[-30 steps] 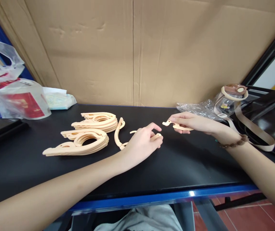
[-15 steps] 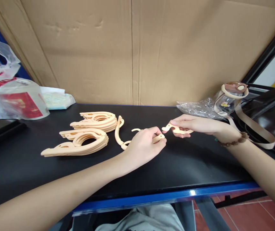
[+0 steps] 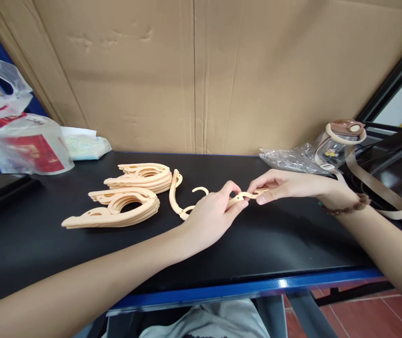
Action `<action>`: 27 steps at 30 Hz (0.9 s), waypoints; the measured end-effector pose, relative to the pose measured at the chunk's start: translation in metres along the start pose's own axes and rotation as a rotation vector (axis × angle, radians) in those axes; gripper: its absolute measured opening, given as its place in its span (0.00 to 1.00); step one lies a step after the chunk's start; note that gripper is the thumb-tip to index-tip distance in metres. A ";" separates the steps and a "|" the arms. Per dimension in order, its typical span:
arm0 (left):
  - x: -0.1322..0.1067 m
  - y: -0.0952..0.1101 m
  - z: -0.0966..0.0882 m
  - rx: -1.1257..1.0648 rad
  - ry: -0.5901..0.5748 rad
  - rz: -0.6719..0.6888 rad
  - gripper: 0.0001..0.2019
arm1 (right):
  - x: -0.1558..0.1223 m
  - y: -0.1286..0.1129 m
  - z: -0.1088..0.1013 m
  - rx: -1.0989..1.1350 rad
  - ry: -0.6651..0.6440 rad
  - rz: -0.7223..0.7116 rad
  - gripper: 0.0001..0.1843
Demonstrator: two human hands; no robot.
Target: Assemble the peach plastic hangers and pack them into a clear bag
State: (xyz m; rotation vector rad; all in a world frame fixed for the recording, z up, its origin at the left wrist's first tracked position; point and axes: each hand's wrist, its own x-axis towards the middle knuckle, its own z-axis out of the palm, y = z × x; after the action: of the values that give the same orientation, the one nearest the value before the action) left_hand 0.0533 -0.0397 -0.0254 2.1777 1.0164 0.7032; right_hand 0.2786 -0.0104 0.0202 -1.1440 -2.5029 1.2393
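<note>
My left hand [image 3: 212, 213] is closed on a beige folding clothes hanger; a pale tip [image 3: 235, 201] pokes out between thumb and forefinger. Beyond the knuckles a hook [image 3: 201, 189] curves up. Beside the same hand lies a bent beige hanger arm [image 3: 174, 195]; my hand hides whether it joins the held part. In my right hand [image 3: 285, 184] is a smaller beige hanger piece [image 3: 248, 195], pinched by thumb and fingers. Its near end meets the tip in my left hand. Two stacks of folded beige hangers, a far one [image 3: 162, 182] and a near one [image 3: 144, 213], lie to the left.
A tall cardboard sheet [image 3: 133, 94] stands behind the black tabletop [image 3: 201, 263]. On the left are a plastic bag [image 3: 28, 145], a tissue pack [image 3: 88, 146] and a dark phone-like object [image 3: 2, 190]. Clear crinkled plastic [image 3: 288, 158] and a strapped bottle [image 3: 339, 143] stand right.
My right hand has turned and moved slightly left, bringing its hanger piece against the end of the part in my left hand. The stacks have stayed put.
</note>
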 end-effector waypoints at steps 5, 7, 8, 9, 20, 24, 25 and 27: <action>-0.002 0.001 0.002 -0.055 -0.059 0.038 0.07 | 0.003 0.001 0.003 -0.004 -0.052 -0.002 0.18; -0.002 0.002 0.003 -0.067 -0.092 0.041 0.07 | 0.004 0.001 0.003 -0.006 -0.087 -0.002 0.18; -0.002 0.002 0.003 -0.070 -0.095 0.038 0.07 | 0.004 0.001 0.003 -0.006 -0.094 -0.006 0.17; -0.002 0.002 0.004 -0.073 -0.088 0.035 0.07 | 0.004 0.001 0.003 -0.004 -0.090 -0.012 0.17; 0.001 -0.001 0.002 -0.191 -0.023 0.014 0.07 | 0.002 0.007 -0.001 -0.018 0.037 -0.117 0.24; 0.001 -0.002 0.005 -0.291 -0.008 0.037 0.08 | 0.005 0.010 0.003 0.007 0.082 -0.146 0.31; 0.001 -0.002 0.006 -0.308 -0.001 0.044 0.09 | 0.005 0.010 0.004 0.023 0.085 -0.138 0.31; 0.000 -0.002 0.007 -0.334 0.007 0.057 0.09 | 0.006 0.010 0.005 0.055 0.070 -0.119 0.27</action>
State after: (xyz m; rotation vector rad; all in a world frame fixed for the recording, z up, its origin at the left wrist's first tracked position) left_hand 0.0570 -0.0406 -0.0314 1.9192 0.7792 0.8421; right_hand 0.2783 -0.0057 0.0085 -0.9929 -2.4315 1.2082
